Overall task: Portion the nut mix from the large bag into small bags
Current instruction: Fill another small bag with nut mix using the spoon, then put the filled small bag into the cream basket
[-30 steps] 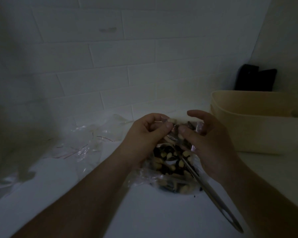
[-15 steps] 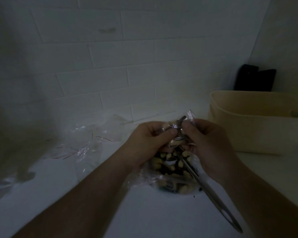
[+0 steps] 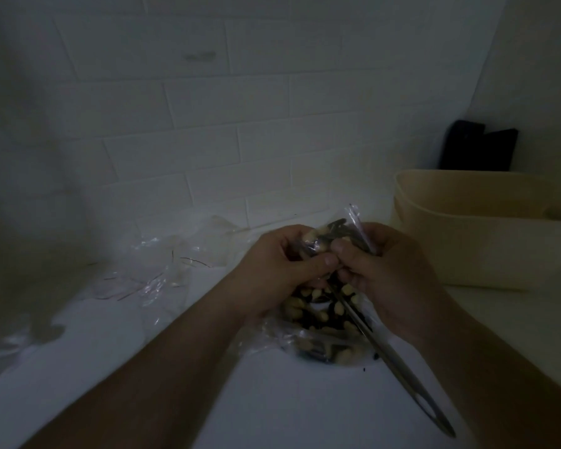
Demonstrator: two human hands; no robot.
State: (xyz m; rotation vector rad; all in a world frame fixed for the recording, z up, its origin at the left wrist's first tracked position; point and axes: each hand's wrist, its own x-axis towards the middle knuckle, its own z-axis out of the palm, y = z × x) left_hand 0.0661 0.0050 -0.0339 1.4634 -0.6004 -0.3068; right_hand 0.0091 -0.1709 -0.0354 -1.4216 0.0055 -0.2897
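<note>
Hands (image 3: 337,270) hiding small bag (image 3: 331,236)

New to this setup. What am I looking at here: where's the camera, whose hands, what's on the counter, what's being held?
There is no robot: a person works bare-handed, and the single camera sits on their head, looking forward and down.

The left hand and right hand together pinch a small clear bag with some nut mix in it, held up over the white counter. Below them lies the large bag of nut mix, with a long metal utensil reaching into it. Empty clear bags lie to the left, and a beige tub stands to the right by the tiled wall. The light is dim.
</note>
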